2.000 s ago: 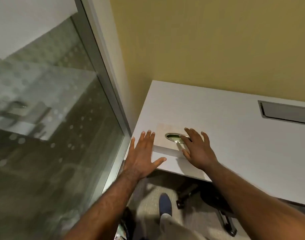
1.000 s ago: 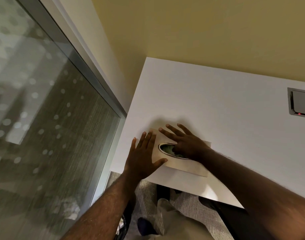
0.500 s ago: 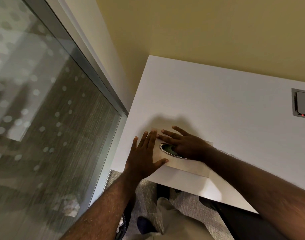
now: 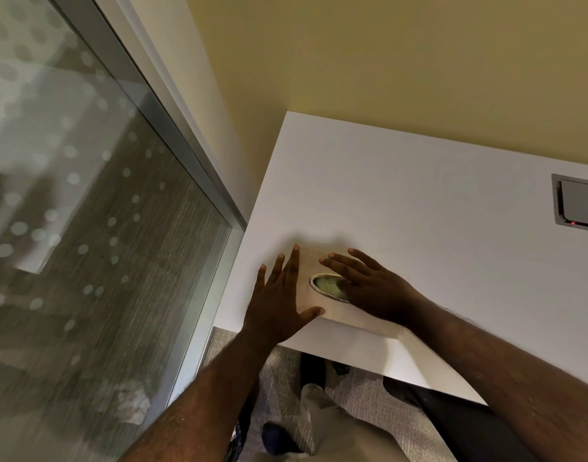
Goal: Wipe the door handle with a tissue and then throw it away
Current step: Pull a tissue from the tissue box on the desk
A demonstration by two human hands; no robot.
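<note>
bare forearms (image 4: 199, 405), khaki trousers (image 4: 332, 425), dark shoe (image 4: 277, 438)

The counter (image 4: 419, 208) is smooth, matt white laminate. Near its front left corner, the tissue box (image 4: 307, 261) has a pale wood-grain finish with a satin look, its oval opening (image 4: 326, 285) ringed in shiny metal and showing soft paper inside. A brushed metal plate (image 4: 577, 203) is set flush by the right edge. The floor (image 4: 286, 378) is rough grey carpet. The glass panel (image 4: 86, 211) is glossy, with a matt metal frame (image 4: 186, 151).
</note>
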